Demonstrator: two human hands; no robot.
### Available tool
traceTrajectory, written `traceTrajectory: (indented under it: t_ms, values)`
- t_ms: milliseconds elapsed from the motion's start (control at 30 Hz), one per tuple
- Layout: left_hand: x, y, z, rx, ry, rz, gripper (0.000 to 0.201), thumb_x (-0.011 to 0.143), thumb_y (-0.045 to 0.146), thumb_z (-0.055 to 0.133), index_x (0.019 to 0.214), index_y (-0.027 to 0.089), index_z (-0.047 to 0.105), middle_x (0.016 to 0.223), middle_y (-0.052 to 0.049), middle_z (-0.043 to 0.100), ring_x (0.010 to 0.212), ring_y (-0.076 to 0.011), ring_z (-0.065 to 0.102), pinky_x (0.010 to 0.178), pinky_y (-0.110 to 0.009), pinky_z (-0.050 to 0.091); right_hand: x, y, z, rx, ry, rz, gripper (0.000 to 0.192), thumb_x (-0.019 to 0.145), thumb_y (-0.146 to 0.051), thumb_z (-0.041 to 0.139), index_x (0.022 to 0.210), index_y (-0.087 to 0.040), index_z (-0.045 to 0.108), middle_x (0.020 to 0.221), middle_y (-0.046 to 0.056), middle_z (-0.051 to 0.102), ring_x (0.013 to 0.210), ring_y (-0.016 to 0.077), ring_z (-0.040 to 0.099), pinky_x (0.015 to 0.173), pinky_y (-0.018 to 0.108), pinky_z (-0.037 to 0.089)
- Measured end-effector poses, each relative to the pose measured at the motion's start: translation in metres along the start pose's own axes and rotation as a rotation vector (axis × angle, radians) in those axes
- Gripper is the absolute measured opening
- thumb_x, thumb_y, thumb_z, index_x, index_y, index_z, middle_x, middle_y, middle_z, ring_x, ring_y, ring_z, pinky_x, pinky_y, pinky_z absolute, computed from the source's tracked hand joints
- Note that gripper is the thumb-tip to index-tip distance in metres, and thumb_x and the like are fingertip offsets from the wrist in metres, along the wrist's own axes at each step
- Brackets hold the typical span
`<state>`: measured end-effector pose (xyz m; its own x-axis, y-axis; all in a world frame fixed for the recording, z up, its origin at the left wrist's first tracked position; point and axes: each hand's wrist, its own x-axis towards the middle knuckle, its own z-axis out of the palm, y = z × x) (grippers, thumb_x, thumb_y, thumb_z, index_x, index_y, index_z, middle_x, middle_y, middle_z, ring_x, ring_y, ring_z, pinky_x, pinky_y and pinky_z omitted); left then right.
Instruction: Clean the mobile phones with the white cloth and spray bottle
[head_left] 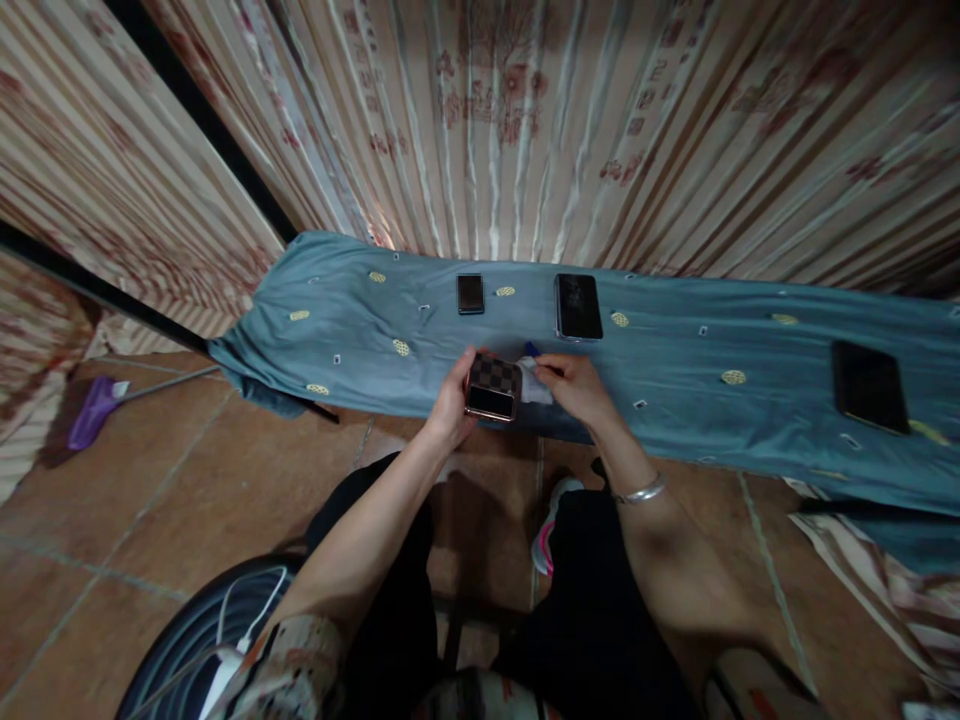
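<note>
While the left hand (454, 400) is gripping a small phone (493, 389) by its left edge, the right hand (574, 385) is pinching a white cloth (534, 384) just beside the phone's right side. The phone is being held above the near edge of the blue-covered table (675, 380), roughly level, with its checkered back half turned up and away from the person and a dark glossy strip facing the near side. Its long axis is running left to right across the view — from one hand toward the other — tilted only slightly. The left fingers are wrapping around the phone's end, thumb on top, the forearm coming up from the lower left with the wrist nearly straight. The right hand is curling over the cloth with its fingertips drawn together, the wrist — wearing a silver bracelet (640, 491) — bending inward and the forearm reaching in from the lower right.

Farther back on the table, a small dark phone (470, 293) and a larger dark phone (578, 306) are lying flat, both pointing away from the person, and a third dark phone (869, 386) is lying well apart on the right. A purple broom (94, 410) is resting on the tiled floor at the left.
</note>
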<state>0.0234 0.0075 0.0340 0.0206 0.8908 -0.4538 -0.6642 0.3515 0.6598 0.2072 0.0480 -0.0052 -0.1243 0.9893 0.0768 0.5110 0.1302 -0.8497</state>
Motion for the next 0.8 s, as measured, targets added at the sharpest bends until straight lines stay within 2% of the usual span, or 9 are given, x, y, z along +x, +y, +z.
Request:
traceTrajectory:
  t_ms: [100, 200, 300, 367, 467, 533, 667, 800]
  values:
    - [0.0, 0.001, 0.002, -0.03, -0.023, -0.012, 0.032, 0.09, 0.043, 0.061, 0.103, 0.014, 0.068, 0.089, -0.007, 0.075, 0.084, -0.0235, 0.075, 0.085, -0.041, 0.06, -0.001, 0.002, -0.003, 0.032, 0.072, 0.038, 0.026, 0.08, -0.022, 0.056, 0.09, -0.022, 0.08, 0.079, 0.001, 0.077, 0.074, 0.0193, 0.069, 0.068, 0.028, 0.049]
    - [0.001, 0.004, 0.004, -0.062, -0.02, -0.029, 0.035, 0.09, 0.046, 0.06, 0.103, 0.015, 0.067, 0.088, -0.008, 0.076, 0.085, -0.0257, 0.075, 0.083, -0.044, 0.06, -0.002, 0.002, -0.004, 0.107, 0.084, 0.04, 0.032, 0.079, -0.018, 0.05, 0.09, -0.022, 0.079, 0.087, 0.001, 0.078, 0.08, 0.0179, 0.07, 0.075, 0.029, 0.052]
    - [0.005, 0.007, 0.005, -0.084, -0.006, -0.034, 0.034, 0.09, 0.048, 0.058, 0.097, 0.015, 0.067, 0.084, -0.008, 0.075, 0.086, -0.027, 0.075, 0.082, -0.045, 0.06, -0.004, -0.002, -0.002, 0.17, -0.012, 0.052, 0.027, 0.083, -0.021, 0.051, 0.086, -0.022, 0.078, 0.086, 0.002, 0.078, 0.079, 0.0164, 0.07, 0.077, 0.028, 0.052]
    - [0.008, 0.009, 0.006, -0.097, 0.005, -0.024, 0.034, 0.091, 0.048, 0.057, 0.09, 0.015, 0.066, 0.082, -0.008, 0.075, 0.086, -0.0268, 0.075, 0.083, -0.044, 0.06, -0.007, -0.006, 0.003, 0.216, -0.105, 0.062, 0.022, 0.086, -0.03, 0.058, 0.079, -0.021, 0.076, 0.081, 0.002, 0.077, 0.077, 0.0161, 0.069, 0.074, 0.027, 0.052]
    - [0.013, 0.011, 0.008, -0.116, 0.013, -0.003, 0.034, 0.094, 0.045, 0.052, 0.084, 0.015, 0.066, 0.08, -0.008, 0.074, 0.085, -0.0253, 0.074, 0.081, -0.041, 0.06, -0.012, -0.014, 0.012, 0.348, -0.231, 0.096, 0.034, 0.084, -0.049, 0.065, 0.071, -0.019, 0.074, 0.075, 0.002, 0.075, 0.071, 0.0154, 0.067, 0.069, 0.025, 0.051]
    - [0.016, 0.011, 0.009, -0.123, 0.005, 0.005, 0.035, 0.096, 0.045, 0.05, 0.084, 0.016, 0.066, 0.079, -0.007, 0.074, 0.083, -0.0239, 0.074, 0.08, -0.039, 0.059, -0.015, -0.019, 0.015, 0.433, -0.253, 0.123, 0.038, 0.077, -0.056, 0.072, 0.07, -0.019, 0.074, 0.071, 0.002, 0.074, 0.067, 0.0139, 0.065, 0.064, 0.023, 0.049]
    - [0.023, 0.011, 0.011, -0.114, 0.002, 0.021, 0.035, 0.095, 0.047, 0.052, 0.087, 0.016, 0.067, 0.08, -0.006, 0.073, 0.077, -0.0217, 0.072, 0.077, -0.037, 0.058, -0.019, -0.029, 0.016, 0.644, -0.229, 0.228, 0.036, 0.062, -0.052, 0.084, 0.075, -0.019, 0.077, 0.075, 0.003, 0.076, 0.067, 0.0123, 0.064, 0.059, 0.02, 0.047]
    - [0.033, 0.008, 0.019, -0.12, -0.009, 0.031, 0.034, 0.095, 0.044, 0.051, 0.084, 0.016, 0.067, 0.074, -0.005, 0.07, 0.071, -0.0198, 0.069, 0.073, -0.033, 0.055, -0.02, -0.034, 0.015, 0.821, -0.132, 0.376, 0.037, 0.052, -0.045, 0.09, 0.072, -0.018, 0.074, 0.067, 0.001, 0.074, 0.053, 0.0099, 0.059, 0.044, 0.017, 0.04]
